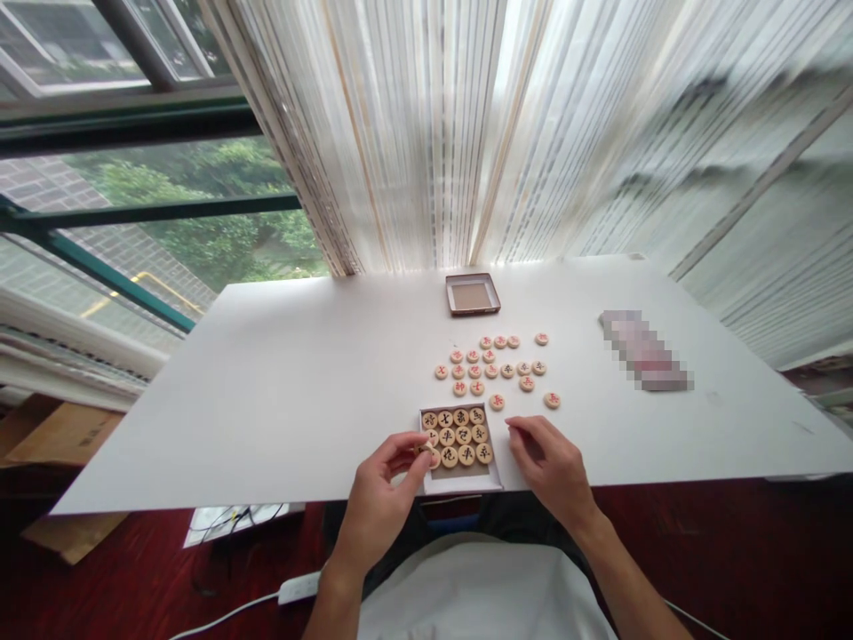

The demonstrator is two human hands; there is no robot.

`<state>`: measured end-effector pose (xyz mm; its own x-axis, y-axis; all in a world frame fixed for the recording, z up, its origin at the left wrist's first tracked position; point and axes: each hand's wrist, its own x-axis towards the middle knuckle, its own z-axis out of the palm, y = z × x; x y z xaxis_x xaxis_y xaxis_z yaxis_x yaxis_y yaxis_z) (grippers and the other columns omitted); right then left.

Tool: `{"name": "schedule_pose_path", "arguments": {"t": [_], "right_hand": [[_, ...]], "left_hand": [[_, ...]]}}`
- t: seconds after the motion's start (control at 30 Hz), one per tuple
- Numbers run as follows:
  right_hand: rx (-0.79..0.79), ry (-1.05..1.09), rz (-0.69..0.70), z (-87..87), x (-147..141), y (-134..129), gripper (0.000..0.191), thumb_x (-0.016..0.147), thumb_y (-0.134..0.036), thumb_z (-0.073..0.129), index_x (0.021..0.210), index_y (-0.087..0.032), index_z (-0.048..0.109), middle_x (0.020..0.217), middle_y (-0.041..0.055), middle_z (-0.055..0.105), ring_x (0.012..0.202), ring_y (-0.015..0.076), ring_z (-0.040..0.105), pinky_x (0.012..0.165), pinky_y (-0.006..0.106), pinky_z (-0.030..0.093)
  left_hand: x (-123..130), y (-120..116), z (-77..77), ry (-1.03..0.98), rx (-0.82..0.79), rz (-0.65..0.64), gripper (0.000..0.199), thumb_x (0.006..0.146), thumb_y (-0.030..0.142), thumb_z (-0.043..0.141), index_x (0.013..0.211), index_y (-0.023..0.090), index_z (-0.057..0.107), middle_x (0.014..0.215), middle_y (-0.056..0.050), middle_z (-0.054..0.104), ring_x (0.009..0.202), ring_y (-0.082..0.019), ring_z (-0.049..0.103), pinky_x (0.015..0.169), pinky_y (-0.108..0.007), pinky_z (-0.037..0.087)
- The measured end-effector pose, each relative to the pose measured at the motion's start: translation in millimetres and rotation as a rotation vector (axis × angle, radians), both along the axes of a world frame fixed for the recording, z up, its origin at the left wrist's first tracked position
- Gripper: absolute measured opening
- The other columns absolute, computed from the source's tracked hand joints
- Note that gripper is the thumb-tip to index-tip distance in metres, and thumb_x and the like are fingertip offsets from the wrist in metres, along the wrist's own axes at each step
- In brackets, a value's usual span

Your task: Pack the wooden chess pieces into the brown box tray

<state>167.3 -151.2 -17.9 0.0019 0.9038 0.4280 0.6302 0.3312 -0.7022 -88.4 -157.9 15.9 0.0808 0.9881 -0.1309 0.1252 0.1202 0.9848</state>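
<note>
My left hand (pixel 386 484) pinches a Chinese chess piece (pixel 427 447) between thumb and fingertips, over the left side of an open shallow box (pixel 459 486). In the box, round wooden pieces with black characters (pixel 464 436) lie in rows; a strip of its bottom shows at the near side. My fingers hide part of the left column. To the right of the box, my right hand (pixel 550 462) is just above the table, thumb apart from the bent fingers, with nothing visible in it. A red-marked piece (pixel 497 403) lies nearest its fingertips.
Beyond the box, several red-marked pieces (pixel 474 372) and a few black-marked ones (pixel 523 368) are spread on the white table (pixel 299 382). The box lid (pixel 473 295) lies near the far edge. A blurred-out flat item (pixel 646 351) is at right. Curtains (pixel 426 133) hang behind.
</note>
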Motion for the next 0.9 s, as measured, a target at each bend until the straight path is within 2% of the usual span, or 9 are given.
{"name": "schedule_pose_path", "arguments": {"t": [0.17,0.33,0.43,0.57,0.7,0.9], "right_hand": [[-0.024,-0.025,-0.004,-3.4,0,0,0.015,0.098,-0.020,0.053,0.107,-0.024,0.063,0.097,0.0057,0.068,0.089,0.0218,0.067,0.083,0.036,0.054],[-0.035,-0.058,0.019,-3.9,0,1,0.016,0.097,-0.022,0.056,0.110,-0.025,0.064,0.099,0.0060,0.069,0.090,0.0223,0.066,0.084,0.037,0.054],[-0.055,-0.079,0.065,-2.3,0,2,0.020,0.097,-0.022,0.057,0.115,-0.026,0.065,0.101,0.0062,0.068,0.090,0.0221,0.066,0.084,0.037,0.054],[-0.082,-0.130,0.138,1.5,1,3,0.026,0.097,-0.023,0.059,0.121,-0.027,0.065,0.102,0.0065,0.068,0.089,0.0221,0.065,0.085,0.039,0.053],[-0.091,-0.210,0.199,5.4,2,3,0.028,0.097,-0.024,0.058,0.123,-0.030,0.067,0.101,0.0064,0.068,0.092,0.0239,0.063,0.085,0.042,0.052],[-0.078,-0.219,0.216,6.2,2,4,0.030,0.097,-0.022,0.059,0.124,-0.032,0.068,0.100,0.0059,0.068,0.092,0.0237,0.062,0.084,0.042,0.052]], "left_hand": [[-5,-1,8.7,0.099,0.048,0.000,0.022,0.089,0.037,0.068,0.103,0.020,0.069,0.093,-0.004,0.076,0.085,-0.017,0.073,0.084,-0.027,0.057],[-8,-4,7.5,0.094,0.035,0.000,0.021,0.092,0.037,0.065,0.104,0.020,0.067,0.091,-0.003,0.076,0.087,-0.018,0.074,0.084,-0.027,0.057],[-11,-4,5.5,0.100,0.031,-0.005,0.022,0.093,0.038,0.063,0.106,0.020,0.066,0.098,-0.005,0.075,0.091,-0.019,0.074,0.086,-0.028,0.057],[-15,-3,5.2,0.136,0.051,-0.045,0.022,0.095,0.037,0.060,0.110,0.021,0.064,0.103,-0.005,0.075,0.095,-0.019,0.073,0.089,-0.029,0.056],[-17,-1,8.5,0.208,0.102,-0.100,0.020,0.097,0.033,0.057,0.111,0.022,0.065,0.100,-0.004,0.075,0.093,-0.017,0.072,0.089,-0.029,0.054],[-15,1,15.9,0.355,0.169,-0.146,0.017,0.095,0.034,0.061,0.105,0.025,0.070,0.098,-0.001,0.073,0.089,-0.016,0.066,0.085,-0.029,0.052]]}}
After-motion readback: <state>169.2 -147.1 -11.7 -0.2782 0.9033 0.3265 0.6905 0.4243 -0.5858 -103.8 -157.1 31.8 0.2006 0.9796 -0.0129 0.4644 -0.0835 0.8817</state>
